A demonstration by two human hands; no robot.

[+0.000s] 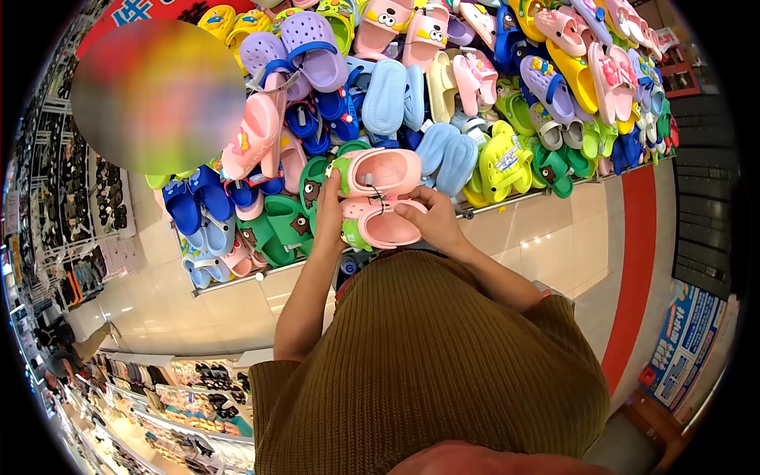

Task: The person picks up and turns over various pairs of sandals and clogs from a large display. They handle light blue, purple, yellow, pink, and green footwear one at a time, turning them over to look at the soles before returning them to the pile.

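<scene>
Between my two hands is a pair of pink clogs [393,227] with green decorations at the toes, tied together by a dark cord [381,198]. My left hand [328,212] grips the pair along the toe end, thumb up beside the upper clog. At the heel end my right hand [437,225] holds the lower clog, its fingers bent over the rim. The insides of both clogs face up toward me. Just beyond them lie light blue slippers [457,162] and green bear-face clogs [290,219].
A wide display rack [507,204] heaped with children's clogs and slippers spans the front. Shoe shelves [170,396] stand at the lower left, and more footwear hangs on a wall rack [63,214]. A blue poster [685,340] is at the right. One round area at the upper left is blurred.
</scene>
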